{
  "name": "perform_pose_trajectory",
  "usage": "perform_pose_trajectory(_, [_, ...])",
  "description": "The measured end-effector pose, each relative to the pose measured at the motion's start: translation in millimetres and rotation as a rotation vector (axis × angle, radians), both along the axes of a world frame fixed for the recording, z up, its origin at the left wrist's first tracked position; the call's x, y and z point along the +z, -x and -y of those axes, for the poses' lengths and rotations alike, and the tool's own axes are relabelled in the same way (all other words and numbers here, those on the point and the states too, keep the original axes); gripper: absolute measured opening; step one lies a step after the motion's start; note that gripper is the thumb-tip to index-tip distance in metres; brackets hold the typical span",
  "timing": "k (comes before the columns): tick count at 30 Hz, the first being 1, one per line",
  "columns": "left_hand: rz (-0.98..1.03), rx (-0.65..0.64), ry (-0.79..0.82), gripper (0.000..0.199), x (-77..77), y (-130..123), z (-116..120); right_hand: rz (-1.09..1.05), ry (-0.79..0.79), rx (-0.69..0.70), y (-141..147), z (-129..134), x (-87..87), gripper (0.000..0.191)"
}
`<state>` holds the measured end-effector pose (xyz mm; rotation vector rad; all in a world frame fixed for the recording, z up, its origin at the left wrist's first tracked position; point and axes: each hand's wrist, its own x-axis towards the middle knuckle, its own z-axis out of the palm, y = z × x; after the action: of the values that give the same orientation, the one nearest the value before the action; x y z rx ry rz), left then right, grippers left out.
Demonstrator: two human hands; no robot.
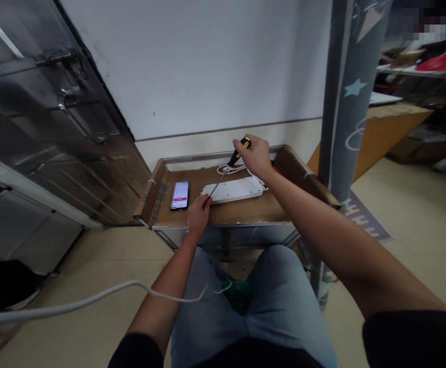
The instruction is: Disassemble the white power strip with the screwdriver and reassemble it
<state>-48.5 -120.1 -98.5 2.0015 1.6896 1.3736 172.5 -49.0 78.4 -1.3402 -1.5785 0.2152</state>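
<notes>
A metal door (103, 128) and a pale wall (207, 66) back a brown-lined bench (253, 215) with raised sides. To the left of the white casing (234, 190) lies a phone (180, 195), screen up. The left hand (198, 215) is at the casing's near left end, by the screwdriver tip; its grip looks drawn in, but at this size I can't fairly tell what it pinches. The casing lies flat on the bench; it is probably light, stiff plastic, best held by its long edges. The screwdriver (235, 159) slants above it, with a slim, rigid shaft; the thick handle should give the surest hold. White cord (238, 169) loops behind the casing, likely springy. Above the casing's right part, the right hand (258, 157) has its grip closed around the screwdriver handle. Beyond stands a grey post (355, 66).
</notes>
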Motion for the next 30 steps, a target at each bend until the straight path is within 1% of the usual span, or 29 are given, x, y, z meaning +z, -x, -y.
perform_pose_trajectory(13, [-0.007, -0.002, 0.011, 0.022, 0.9, 0, 1, -0.012, 0.015, -0.035, -7, -4, -5.6, 0.04])
perform_pose_trajectory(20, [-0.024, 0.0, 0.018, 0.025, 2.9, 1, 2, -0.021, 0.045, -0.067, -10, -4, -5.5, 0.039])
perform_pose_trajectory(30, [-0.034, -0.021, 0.025, 0.025, 0.5, 2, 0, -0.029, 0.08, -0.08, -11, 0, -3.7, 0.038])
